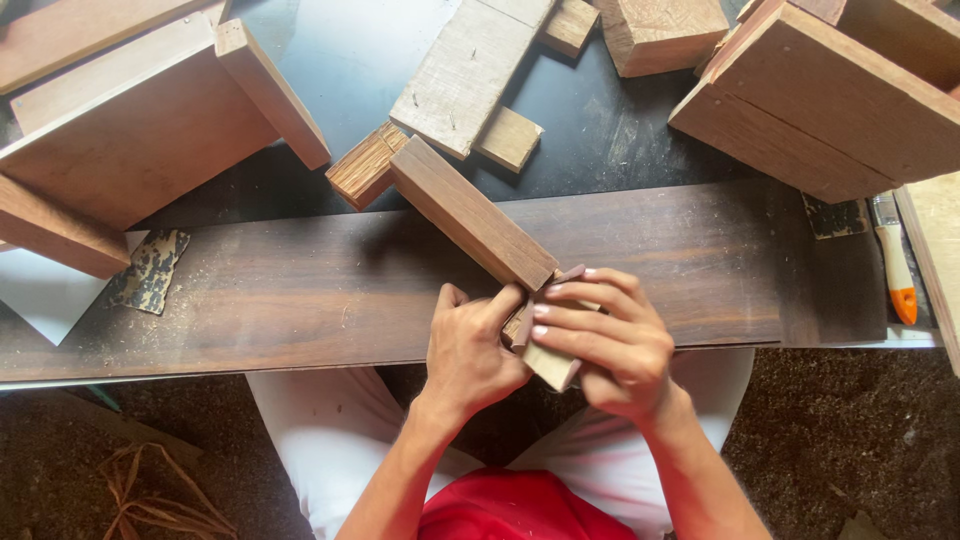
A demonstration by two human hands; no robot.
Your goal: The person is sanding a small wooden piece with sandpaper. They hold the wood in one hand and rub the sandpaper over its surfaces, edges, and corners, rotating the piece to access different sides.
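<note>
Head view: my left hand (470, 350) steadies a stiff, solid wooden block (472, 213) on the tabletop (300, 290) while my right hand (610, 345) grips sandpaper (548, 358) at its near end.

Dark wooden plank (300, 290) as workbench, black tabletop (610, 140) behind (glare-lit), brown dirt floor (850, 440) below

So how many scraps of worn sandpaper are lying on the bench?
2: one scrap of sandpaper at the left beside the white sheet, another scrap at the right near the brush. Others may be hidden under wood.
</note>
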